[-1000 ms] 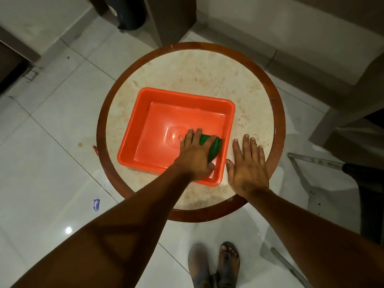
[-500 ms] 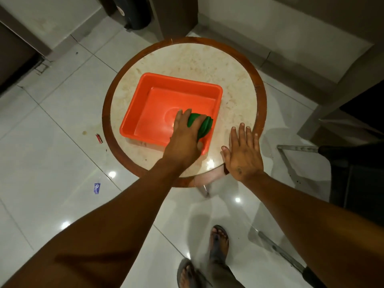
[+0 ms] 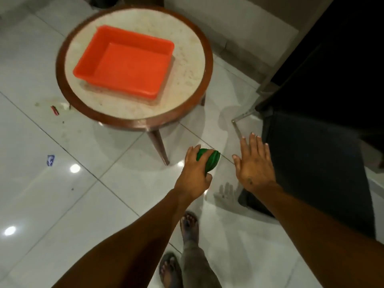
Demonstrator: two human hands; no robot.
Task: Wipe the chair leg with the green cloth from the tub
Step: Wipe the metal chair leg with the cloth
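My left hand (image 3: 194, 170) is shut on the green cloth (image 3: 209, 160) and hangs over the tiled floor, below and right of the table. The orange tub (image 3: 124, 63) sits on the round table (image 3: 193, 65) with nothing in it. My right hand (image 3: 253, 163) is open, fingers spread, just left of the dark chair seat (image 3: 315, 167). A metal chair leg (image 3: 236, 126) runs along the floor above my right hand, bent at a corner toward the seat.
A wooden table leg (image 3: 159, 144) slants to the floor left of the cloth. Small litter lies on the tiles at left: a red piece (image 3: 55, 110) and a blue scrap (image 3: 50, 160). My sandalled feet (image 3: 188, 222) are below. A dark panel (image 3: 332, 59) fills the right.
My left hand lifted the green cloth out of the tub and carried it down and right, off the table. My right hand left the table edge and moved toward the chair.
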